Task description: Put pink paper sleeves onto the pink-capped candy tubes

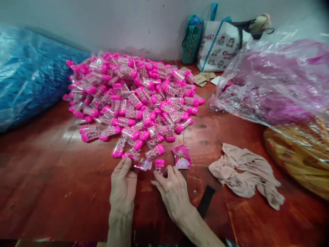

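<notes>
The vial (159, 165), clear, pink-capped and full of pink beads, stands cap-up in the grip of the right hand (171, 190), whose fingertips press together on its lower part. Just left of that grip, the left hand (123, 185) pinches a printed wrapper (141, 163) between thumb and fingers; the wrapper reaches across until it is touching or nearly touching the vial. Just right of the right grip, a small stack of pink labels (182, 156) lies on the red surface (51, 178). Beyond both grips is a big heap of like vials (133, 96), its nearest ones just past the fingertips. Further right of the grips lies a crumpled beige cloth (244, 173), with a pink bag (277, 79) behind it. Far left sits a blue bag (31, 72).
</notes>
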Action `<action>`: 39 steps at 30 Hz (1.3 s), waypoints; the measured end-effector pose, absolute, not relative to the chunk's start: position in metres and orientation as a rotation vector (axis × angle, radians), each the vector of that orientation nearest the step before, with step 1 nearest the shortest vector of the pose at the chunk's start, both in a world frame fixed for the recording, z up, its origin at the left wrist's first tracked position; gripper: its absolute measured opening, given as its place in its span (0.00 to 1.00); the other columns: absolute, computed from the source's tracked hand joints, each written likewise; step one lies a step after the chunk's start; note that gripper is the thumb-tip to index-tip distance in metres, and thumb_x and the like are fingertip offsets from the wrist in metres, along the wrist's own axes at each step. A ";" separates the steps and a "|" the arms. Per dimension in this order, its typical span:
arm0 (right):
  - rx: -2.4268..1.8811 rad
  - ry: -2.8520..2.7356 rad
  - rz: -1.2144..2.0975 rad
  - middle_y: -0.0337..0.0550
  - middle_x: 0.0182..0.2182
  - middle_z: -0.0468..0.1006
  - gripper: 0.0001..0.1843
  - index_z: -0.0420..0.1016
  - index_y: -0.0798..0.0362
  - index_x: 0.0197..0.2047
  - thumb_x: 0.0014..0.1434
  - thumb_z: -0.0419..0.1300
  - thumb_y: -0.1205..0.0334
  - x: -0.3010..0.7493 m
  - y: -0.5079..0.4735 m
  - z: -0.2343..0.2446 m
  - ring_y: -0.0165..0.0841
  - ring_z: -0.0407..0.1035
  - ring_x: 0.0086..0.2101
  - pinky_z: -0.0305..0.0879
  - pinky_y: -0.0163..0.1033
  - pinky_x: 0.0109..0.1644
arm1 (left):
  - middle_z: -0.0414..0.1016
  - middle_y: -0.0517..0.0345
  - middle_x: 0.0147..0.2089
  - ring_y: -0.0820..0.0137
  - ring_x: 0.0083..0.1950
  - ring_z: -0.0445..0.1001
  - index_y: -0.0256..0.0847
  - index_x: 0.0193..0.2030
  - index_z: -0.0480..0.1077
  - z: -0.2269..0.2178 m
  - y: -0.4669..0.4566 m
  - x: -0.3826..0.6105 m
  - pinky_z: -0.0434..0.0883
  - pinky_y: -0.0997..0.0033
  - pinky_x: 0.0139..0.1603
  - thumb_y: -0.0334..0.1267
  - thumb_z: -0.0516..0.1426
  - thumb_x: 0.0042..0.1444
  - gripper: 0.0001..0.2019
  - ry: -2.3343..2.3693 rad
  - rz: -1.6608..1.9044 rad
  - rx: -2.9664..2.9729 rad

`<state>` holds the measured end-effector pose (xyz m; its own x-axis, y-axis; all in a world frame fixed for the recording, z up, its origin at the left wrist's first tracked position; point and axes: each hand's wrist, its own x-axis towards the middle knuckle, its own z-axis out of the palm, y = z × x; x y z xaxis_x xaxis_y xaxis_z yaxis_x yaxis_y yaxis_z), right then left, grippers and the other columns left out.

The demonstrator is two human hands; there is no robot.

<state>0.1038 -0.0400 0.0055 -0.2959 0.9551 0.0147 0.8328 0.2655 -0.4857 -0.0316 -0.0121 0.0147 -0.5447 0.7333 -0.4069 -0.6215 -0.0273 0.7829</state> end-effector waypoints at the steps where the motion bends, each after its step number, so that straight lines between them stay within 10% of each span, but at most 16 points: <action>1: -1.646 -2.194 0.568 0.46 0.33 0.70 0.07 0.74 0.46 0.38 0.54 0.59 0.61 0.103 -0.040 0.004 0.39 0.65 0.34 0.62 0.40 0.35 | 0.77 0.60 0.29 0.74 0.32 0.74 0.37 0.30 0.74 0.015 -0.011 -0.031 0.71 0.74 0.39 0.30 0.62 0.42 0.05 1.228 1.735 0.130; 7: -1.505 -1.836 0.809 0.46 0.35 0.69 0.11 0.74 0.52 0.33 0.56 0.52 0.73 0.102 -0.040 -0.001 0.34 0.66 0.35 0.63 0.36 0.35 | 0.78 0.56 0.31 0.72 0.34 0.74 0.35 0.32 0.74 0.017 -0.009 -0.029 0.72 0.73 0.40 0.29 0.59 0.46 0.05 1.187 1.697 0.089; 27: -1.020 -0.591 1.885 0.34 0.16 0.68 0.08 0.71 0.54 0.30 0.48 0.64 0.60 0.145 -0.034 0.026 0.23 0.60 0.17 0.46 0.26 0.16 | 0.78 0.55 0.31 0.67 0.34 0.75 0.38 0.29 0.74 0.019 -0.003 -0.001 0.72 0.69 0.37 0.33 0.63 0.40 0.06 1.209 1.635 0.398; 39: -1.249 -1.163 1.347 0.38 0.26 0.70 0.02 0.73 0.54 0.28 0.51 0.59 0.66 0.151 -0.028 0.031 0.26 0.61 0.24 0.56 0.30 0.24 | 0.77 0.53 0.37 0.70 0.36 0.74 0.37 0.38 0.72 0.025 0.002 0.034 0.70 0.72 0.40 0.39 0.56 0.52 0.10 1.077 1.598 0.263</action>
